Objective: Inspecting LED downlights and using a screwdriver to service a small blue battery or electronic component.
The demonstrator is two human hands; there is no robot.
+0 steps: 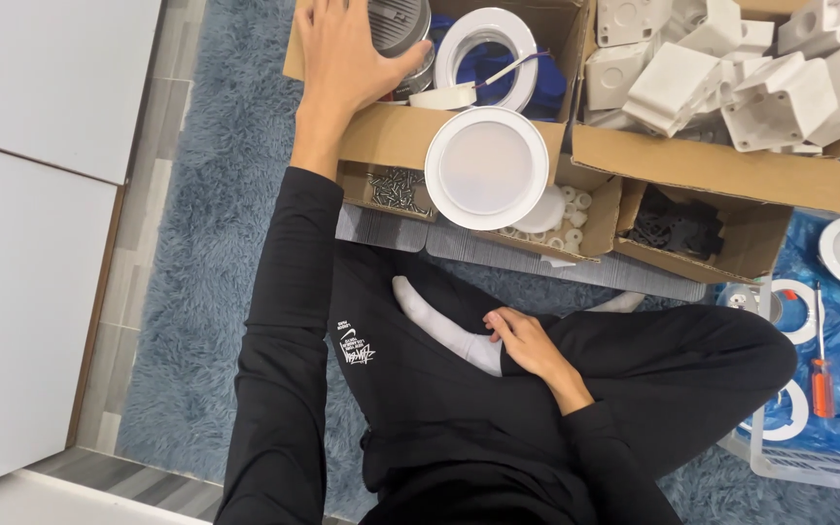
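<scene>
Left hand (342, 53) at 12 o'clock, reaching into the cardboard box (391, 131), fingers spread wide and wrapped over a ribbed grey metal lamp housing (399, 24); thumb on its right side, grip looks closed on it. Housing sits at the top edge of view, just left of a white trim ring (486, 49) lying over blue plastic. Right hand (529, 345) at 5 o'clock, resting loosely curled on the white sock (444, 331) of the crossed leg, holding nothing. Finished round white downlight (486, 167) lies face up on the box flap at centre, screws (398, 190) in a tray at its 9 o'clock. White junction boxes (731, 68) piled at 2 o'clock, orange screwdriver (822, 374) at 4 o'clock. Step in hand reads as picking up the housing; next move likely needs a clean lift clear of the box wall.
</scene>
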